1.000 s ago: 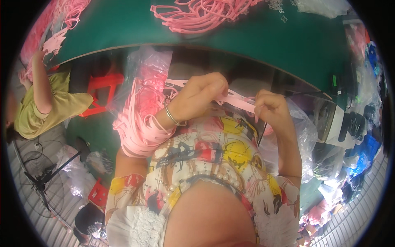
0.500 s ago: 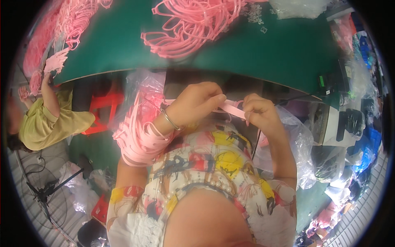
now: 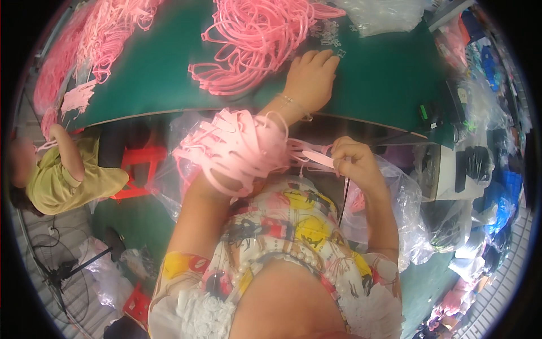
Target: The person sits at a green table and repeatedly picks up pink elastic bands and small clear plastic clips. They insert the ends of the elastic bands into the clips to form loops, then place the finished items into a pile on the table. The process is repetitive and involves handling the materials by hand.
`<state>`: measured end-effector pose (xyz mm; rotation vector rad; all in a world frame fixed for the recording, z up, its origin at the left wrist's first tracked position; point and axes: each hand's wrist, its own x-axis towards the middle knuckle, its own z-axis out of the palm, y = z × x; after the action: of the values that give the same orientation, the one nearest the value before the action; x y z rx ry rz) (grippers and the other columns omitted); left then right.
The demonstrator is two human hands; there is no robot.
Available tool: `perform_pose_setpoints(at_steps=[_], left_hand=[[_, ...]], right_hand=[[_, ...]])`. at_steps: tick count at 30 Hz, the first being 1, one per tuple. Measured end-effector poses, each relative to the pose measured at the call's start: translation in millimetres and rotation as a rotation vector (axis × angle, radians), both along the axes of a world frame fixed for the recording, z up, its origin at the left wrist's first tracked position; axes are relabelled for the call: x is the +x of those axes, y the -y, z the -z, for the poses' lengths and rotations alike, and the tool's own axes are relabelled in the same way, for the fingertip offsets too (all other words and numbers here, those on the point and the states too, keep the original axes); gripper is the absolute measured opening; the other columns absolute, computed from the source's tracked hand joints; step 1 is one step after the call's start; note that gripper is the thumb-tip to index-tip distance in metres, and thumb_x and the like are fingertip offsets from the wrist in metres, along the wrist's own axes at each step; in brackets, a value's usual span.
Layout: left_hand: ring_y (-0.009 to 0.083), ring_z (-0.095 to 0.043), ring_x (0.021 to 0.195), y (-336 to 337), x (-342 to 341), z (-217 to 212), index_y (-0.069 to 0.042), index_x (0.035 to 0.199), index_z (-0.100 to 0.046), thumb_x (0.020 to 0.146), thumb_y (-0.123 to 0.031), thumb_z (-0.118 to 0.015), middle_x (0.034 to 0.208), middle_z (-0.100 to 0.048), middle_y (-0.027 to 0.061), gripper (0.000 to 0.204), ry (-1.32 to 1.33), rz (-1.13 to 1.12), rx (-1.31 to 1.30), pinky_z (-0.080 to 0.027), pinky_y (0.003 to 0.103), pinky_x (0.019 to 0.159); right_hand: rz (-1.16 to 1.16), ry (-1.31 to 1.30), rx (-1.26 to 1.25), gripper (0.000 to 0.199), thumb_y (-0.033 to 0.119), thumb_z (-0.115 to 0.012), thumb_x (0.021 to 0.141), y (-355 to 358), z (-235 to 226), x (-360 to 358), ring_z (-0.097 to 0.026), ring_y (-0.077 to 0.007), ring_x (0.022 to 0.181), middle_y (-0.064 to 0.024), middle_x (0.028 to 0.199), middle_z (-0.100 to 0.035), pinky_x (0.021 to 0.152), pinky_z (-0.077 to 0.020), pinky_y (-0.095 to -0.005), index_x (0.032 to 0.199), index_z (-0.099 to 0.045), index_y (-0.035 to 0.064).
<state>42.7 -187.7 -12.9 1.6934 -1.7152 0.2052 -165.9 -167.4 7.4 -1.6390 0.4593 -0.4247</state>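
My left hand [image 3: 310, 76] reaches over the green table, its fingers bent downward and slightly apart beside some small clear plastic pieces [image 3: 331, 35]. One such piece lies right by the fingertips; I see nothing held in this hand. Many looped pink straps [image 3: 231, 150] hang around my left forearm, bunched below the bracelet on the wrist. In front of my body, my right hand [image 3: 355, 162] pinches the flat end of a pink strap [image 3: 319, 158] between thumb and fingers. That strap stretches left toward the bunch on my forearm.
A big heap of pink straps [image 3: 251, 39] lies on the green table [image 3: 378, 85], with a clear plastic bag [image 3: 387, 14] behind. More straps [image 3: 110, 39] hang far left, where a person in a yellow-green top [image 3: 73, 175] sits. A red stool [image 3: 138, 166] and a fan stand at left.
My left hand has left the strap and moved up and forward onto the table, its forearm bunch shifting right. My right hand still grips the strap end. The person at left has lowered a hand.
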Motion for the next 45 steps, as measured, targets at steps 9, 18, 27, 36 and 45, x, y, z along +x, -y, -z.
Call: perform_pose_setpoints(at_steps=[9,18,27,36,45], left_hand=[[0.0292,-0.054,0.108,26,-3,13,-0.009,0.112,-0.061,0.079,-0.012,-0.064,0.117,-0.059,0.0069,0.034,0.102,0.031,0.046,-0.044,0.047,0.089],[0.0275,-0.056,0.090,-45,0,-10,-0.002,0.096,-0.065,0.070,-0.006,-0.070,0.099,-0.061,0.0072,0.027,-0.065,0.255,0.126,-0.049,0.037,0.076],[0.0271,-0.057,0.075,-76,-5,2,-0.003,0.086,-0.062,0.066,0.000,-0.065,0.090,-0.060,0.0082,0.021,0.025,0.265,-0.024,-0.048,0.036,0.064],[0.0166,-0.060,0.073,-93,-17,-28,0.001,0.094,-0.062,0.084,0.001,-0.060,0.085,-0.063,0.0083,0.010,-0.798,0.316,0.349,-0.049,0.027,0.064],[0.0118,-0.059,0.073,-118,-12,-49,0.001,0.095,-0.068,0.082,0.000,-0.064,0.086,-0.065,0.0073,0.014,-0.940,0.488,0.530,-0.048,0.025,0.066]], right_hand=[[0.021,-0.058,0.011,0.006,0.003,-0.059,0.070,0,3,-7,-0.046,-0.0145,0.070,-0.0030,0.064,-0.050,0.063,-0.0347,-0.0292,0.064,-0.059,0.0011],[0.020,-0.002,-0.069,0.004,0.001,-0.060,0.067,0,-6,-8,-0.047,-0.0176,0.070,-0.0051,0.064,-0.050,0.064,-0.0357,-0.0300,0.065,-0.057,0.0002],[0.011,-0.007,-0.114,0.004,0.002,-0.060,0.067,3,-9,-3,-0.047,-0.0165,0.070,-0.0041,0.064,-0.051,0.063,-0.0362,-0.0310,0.064,-0.057,0.0011],[0.009,0.031,-0.327,0.004,0.004,-0.061,0.065,4,-20,6,-0.048,-0.0194,0.066,-0.0037,0.061,-0.049,0.067,-0.0377,-0.0317,0.063,-0.057,0.0035],[-0.019,-0.039,-0.467,0.004,0.006,-0.061,0.062,0,-33,9,-0.049,-0.0207,0.068,-0.0021,0.061,-0.049,0.076,-0.0369,-0.0336,0.063,-0.057,0.0058]])
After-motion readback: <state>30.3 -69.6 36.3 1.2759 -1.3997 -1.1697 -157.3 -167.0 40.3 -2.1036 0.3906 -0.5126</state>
